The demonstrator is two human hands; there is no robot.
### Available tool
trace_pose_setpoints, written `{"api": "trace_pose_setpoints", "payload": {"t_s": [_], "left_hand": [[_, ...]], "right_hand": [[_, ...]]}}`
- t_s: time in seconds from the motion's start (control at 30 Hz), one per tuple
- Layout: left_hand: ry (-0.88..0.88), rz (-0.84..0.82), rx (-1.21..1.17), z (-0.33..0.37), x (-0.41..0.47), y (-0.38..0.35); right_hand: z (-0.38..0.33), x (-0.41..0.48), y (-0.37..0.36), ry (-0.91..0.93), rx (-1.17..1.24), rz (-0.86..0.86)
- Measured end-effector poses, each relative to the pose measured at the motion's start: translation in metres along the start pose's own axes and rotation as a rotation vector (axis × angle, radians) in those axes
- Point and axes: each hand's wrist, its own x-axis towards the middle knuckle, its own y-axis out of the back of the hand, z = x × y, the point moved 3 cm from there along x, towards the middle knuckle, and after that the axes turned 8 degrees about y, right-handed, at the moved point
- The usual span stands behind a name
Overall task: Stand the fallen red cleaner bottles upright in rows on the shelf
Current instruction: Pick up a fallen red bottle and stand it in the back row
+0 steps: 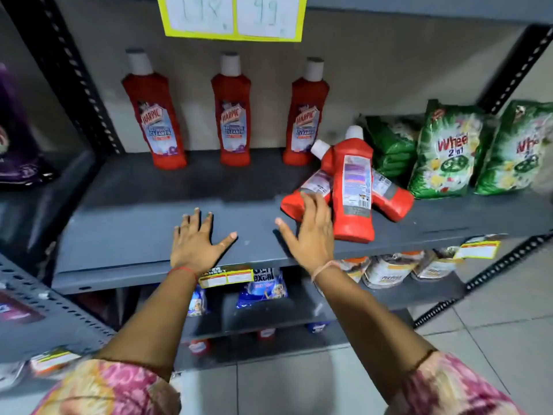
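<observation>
- Three red cleaner bottles are already stood upright along the back of the shelf (149,223), well apart from one another: a left upright bottle (155,121), a middle upright bottle (235,118) and a right upright bottle (306,115).
- Three more are seen lying in a heap toward the right of the shelf, just beside the green detergent packets (446,151) — a top fallen bottle (354,187) lies across a left fallen bottle (302,196) and a right fallen bottle (389,196), its white cap pointing to the back.
- The step in hand is judged to be the reach for the heap; nothing has been lifted yet.
- The right hand (308,235) is spread wide, palm down, its fingertips laid on the base end of the left fallen bottle; no grip has been closed around it.
- The left hand (196,238) is held flat and open over bare shelf in front, empty, well clear of every bottle.
- The next move is judged to call for the top fallen bottle to be taken first, since it pins the other two — pulling the lower one out could set the heap rolling toward the shelf's front edge.
- A full wrap around the body would be needed, then a turn to bring the cap up, and a spot in front of the back row — open shelf is available there.
</observation>
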Motion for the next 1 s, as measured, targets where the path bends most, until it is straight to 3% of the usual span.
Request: {"api": "trace_pose_setpoints", "payload": {"t_s": [0.07, 0.13, 0.23, 0.43, 0.6, 0.83, 1.0], "left_hand": [[-0.027, 0.050, 0.109, 0.000, 0.000, 0.001], [-0.041, 0.071, 0.118, -0.003, 0.002, 0.000], [-0.045, 0.081, 0.090, -0.002, 0.001, -0.002], [-0.042, 0.084, 0.092, -0.004, 0.002, -0.002], [-0.035, 0.062, 0.081, -0.002, 0.000, 0.000], [0.004, 0.055, 0.049, -0.026, 0.002, 0.013], [0.091, 0.072, 0.058, -0.073, 0.009, 0.038]], "right_hand": [[0.010, 0.016, 0.014, -0.026, -0.097, 0.193], [0.028, 0.036, 0.030, -0.186, -0.181, 0.267], [0.059, 0.048, 0.037, -0.460, -0.222, 0.180], [0.079, 0.058, 0.035, -0.648, -0.154, 0.077], [0.084, 0.058, 0.040, -0.676, -0.076, 0.082], [0.051, 0.038, 0.042, -0.602, -0.049, 0.356], [-0.006, 0.033, 0.007, -0.501, 0.156, 0.446]]}}
